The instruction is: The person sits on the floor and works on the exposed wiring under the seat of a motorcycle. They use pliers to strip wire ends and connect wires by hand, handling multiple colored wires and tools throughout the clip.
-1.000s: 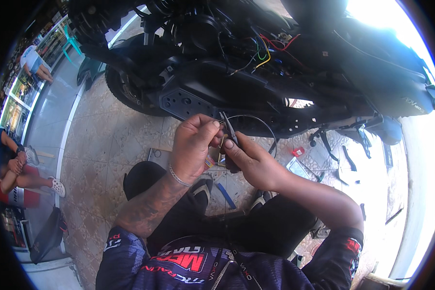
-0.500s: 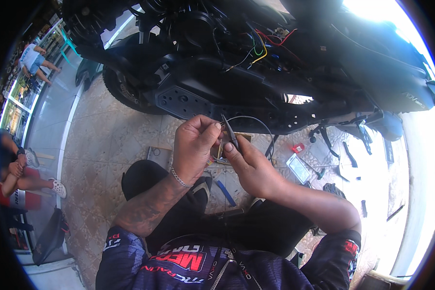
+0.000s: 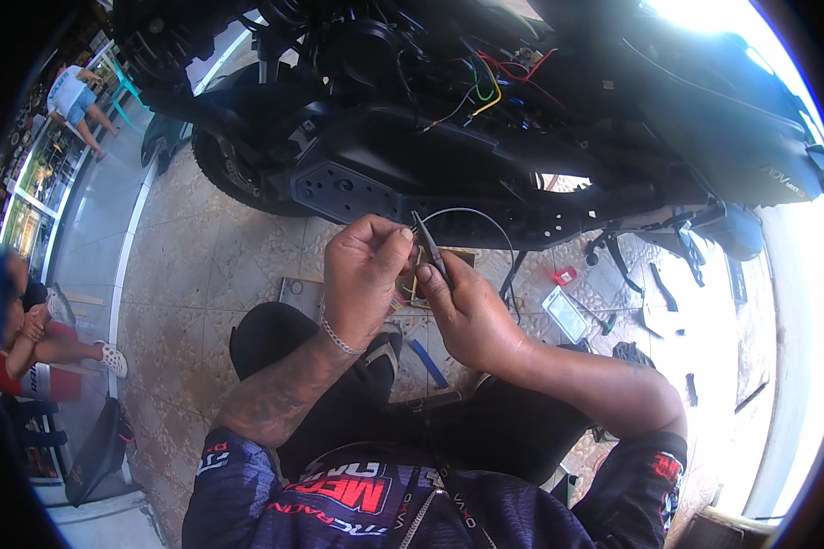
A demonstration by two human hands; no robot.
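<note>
In the head view my left hand [image 3: 366,279] pinches the end of a thin grey cable [image 3: 493,221] between thumb and fingers. My right hand [image 3: 467,316] is closed on the handles of dark long-nose pliers [image 3: 430,245], whose jaws are up at my left fingertips, where the cable end is; whether they grip it is unclear. The cable loops to the right and down behind my right hand. Just above my hands stands a black scooter [image 3: 421,165], with red, yellow and green loose wires [image 3: 494,91] hanging from its opened body.
A seated person [image 3: 41,329] is at the left, another person [image 3: 78,105] farther back by a teal chair [image 3: 128,87]. On the tiled floor [image 3: 174,293] lie a blue strip [image 3: 426,359], a white tray [image 3: 566,316], a red item [image 3: 564,274] and several dark parts.
My hands and the pliers keep the same close grouping, shifted very slightly up and left in the picture. The person in the back has straightened a little beside the chair.
</note>
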